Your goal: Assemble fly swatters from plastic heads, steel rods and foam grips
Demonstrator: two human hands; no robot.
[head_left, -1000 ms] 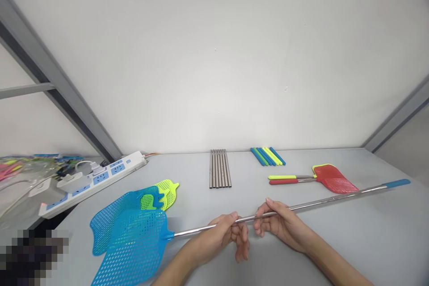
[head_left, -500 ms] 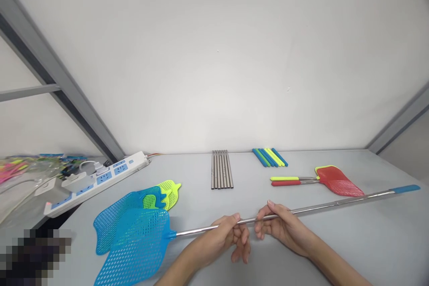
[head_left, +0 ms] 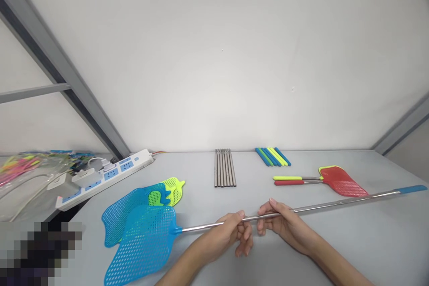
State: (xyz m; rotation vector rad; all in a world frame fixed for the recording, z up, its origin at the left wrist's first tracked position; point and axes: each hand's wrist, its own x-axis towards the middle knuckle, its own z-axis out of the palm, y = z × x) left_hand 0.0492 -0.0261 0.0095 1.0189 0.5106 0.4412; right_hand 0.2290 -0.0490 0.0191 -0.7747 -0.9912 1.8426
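Note:
A fly swatter with a blue mesh head (head_left: 144, 241), a long extended metal rod and a blue grip (head_left: 414, 189) lies across both hands. My left hand (head_left: 231, 234) pinches the rod near its middle between thumb and fingers, the lower fingers curled loosely. Just to its right, my right hand (head_left: 283, 223) closes on the same rod from below, its thumb along the top. The swatter's head overlaps other loose heads on the table, a blue one (head_left: 124, 212) and a yellow-green one (head_left: 176, 190), with a green one between them.
Several metal rods (head_left: 225, 167) lie in a row by the wall. Right of them are several coloured grips (head_left: 273, 156). Two shorter swatters, a red head (head_left: 343, 181) uppermost, lie behind the held rod. A power strip (head_left: 107, 178) with plugged-in chargers runs along the left side, beside plastic bags (head_left: 40, 165).
The view has shifted slightly, so everything on the table sits a little further right. Both hands keep their hold on the swatter's rod, with barely any movement.

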